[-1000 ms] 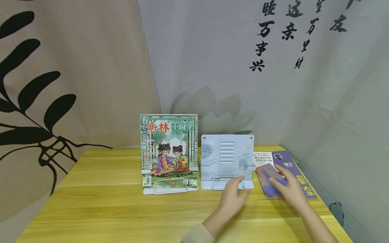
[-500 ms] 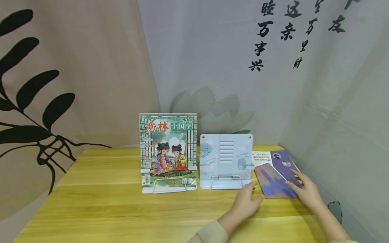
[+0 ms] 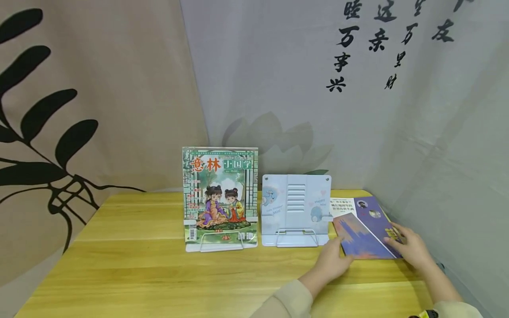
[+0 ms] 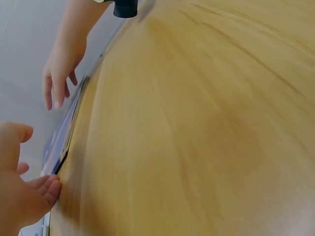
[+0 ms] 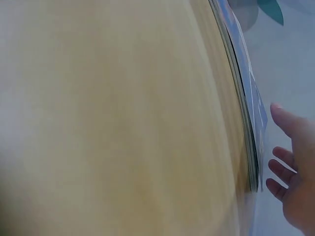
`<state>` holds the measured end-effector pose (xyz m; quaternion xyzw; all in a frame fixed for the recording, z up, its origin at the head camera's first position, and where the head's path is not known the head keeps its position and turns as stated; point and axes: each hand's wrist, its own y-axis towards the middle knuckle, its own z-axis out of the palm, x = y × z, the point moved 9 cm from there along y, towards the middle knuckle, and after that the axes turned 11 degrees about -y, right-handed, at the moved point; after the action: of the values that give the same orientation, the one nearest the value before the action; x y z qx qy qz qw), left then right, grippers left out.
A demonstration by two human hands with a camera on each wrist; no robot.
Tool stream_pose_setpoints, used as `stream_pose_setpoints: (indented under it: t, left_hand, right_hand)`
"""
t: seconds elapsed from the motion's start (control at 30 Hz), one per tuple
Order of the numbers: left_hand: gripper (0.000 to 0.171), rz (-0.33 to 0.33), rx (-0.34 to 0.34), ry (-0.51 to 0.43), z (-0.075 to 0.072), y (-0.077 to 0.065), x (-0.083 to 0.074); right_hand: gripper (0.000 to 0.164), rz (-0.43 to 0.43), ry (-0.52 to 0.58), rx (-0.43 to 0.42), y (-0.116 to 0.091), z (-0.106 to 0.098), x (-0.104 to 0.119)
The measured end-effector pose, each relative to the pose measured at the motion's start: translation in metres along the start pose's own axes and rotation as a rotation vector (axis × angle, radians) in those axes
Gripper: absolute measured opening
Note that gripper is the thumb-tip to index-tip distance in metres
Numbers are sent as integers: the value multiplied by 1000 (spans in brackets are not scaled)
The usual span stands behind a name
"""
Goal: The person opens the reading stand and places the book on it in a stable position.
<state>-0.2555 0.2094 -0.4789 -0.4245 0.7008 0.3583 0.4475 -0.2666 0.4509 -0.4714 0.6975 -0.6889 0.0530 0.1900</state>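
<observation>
A purple magazine (image 3: 359,236) with a painted cover picture and a white upper corner lies flat at the table's right side. My left hand (image 3: 332,259) is at its near left corner, with relaxed fingertips right at the edge in the left wrist view. Over the magazine's right edge, my right hand (image 3: 411,248) has its thumb reaching above the cover. The right wrist view shows that hand (image 5: 298,167) with thumb and fingers apart, beside the layered edges of the magazine (image 5: 241,64). Neither hand grips anything.
A pale blue metal book stand (image 3: 296,212) with a wire holder stands left of the magazine. Farther left, a green magazine (image 3: 220,194) rests upright on a similar stand. A printed curtain (image 3: 278,88) hangs behind the wooden table (image 3: 159,274).
Both hands have moved right: the left from the empty stand's front to the magazine's near left corner, the right from over the cover to its right edge. More of the cover shows.
</observation>
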Motion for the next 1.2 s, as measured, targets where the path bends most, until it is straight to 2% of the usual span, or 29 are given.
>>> stream_pose_setpoints:
  t: [0.13,0.3,0.57,0.77,0.87,1.07,1.2]
  left_hand:
    - [58,-3,-7,-10,2,5,-1]
    - [57,-16,4,-15,6,11,1]
    - [57,-82,-7,-53,8,14,4]
    - [57,-126,3,-63,9,13,7]
    - [56,-132,21,-43,9,13,7]
    - [54,-98,84,59,13,10,5]
    - [56,-80,95,91,15,6,6]
  right_hand:
    - [68,29,-20,39,3,3,-10]
    - [70,24,-39,66,6,9,-14]
    - [68,24,-43,40,9,10,-14]
    - [64,14,-35,63,6,13,-12]
    - [63,16,-31,80,1,13,-9]
    - [63,27,-40,109,-8,12,-5]
    - [64,23,-32,109,-13,13,-1]
